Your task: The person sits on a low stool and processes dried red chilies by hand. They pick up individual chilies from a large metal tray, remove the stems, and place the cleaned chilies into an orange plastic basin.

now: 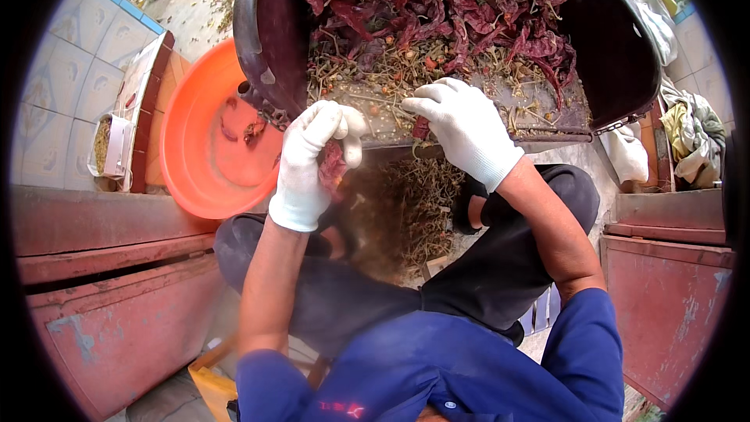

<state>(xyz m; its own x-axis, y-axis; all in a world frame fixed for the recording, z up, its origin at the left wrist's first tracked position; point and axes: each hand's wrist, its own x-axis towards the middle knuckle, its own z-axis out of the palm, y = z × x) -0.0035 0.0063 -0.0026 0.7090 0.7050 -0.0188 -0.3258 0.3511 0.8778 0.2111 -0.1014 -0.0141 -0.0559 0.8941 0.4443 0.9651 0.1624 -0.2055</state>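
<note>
Dried red chili peppers (445, 6) lie heaped in a dark metal wheelbarrow tray (258, 29), with stems, seeds and scraps (381, 70) spread along the near edge. My left hand (316, 158), in a white knitted glove, is closed around a dried red chili (332, 167), just in front of that edge. White glove fabric also covers my right hand (460, 126), which is over the edge at the right with its fingers bent forward. A dark red chili piece (420, 129) shows below its fingertips; whether they pinch it is hidden.
At the left stands an orange plastic basin (205, 123) with a few chili pieces in it. Stems (430, 205) are piled on the ground between my feet. A small white container (111, 143) sits on a ledge further left. Red metal doors (668, 305) flank both sides.
</note>
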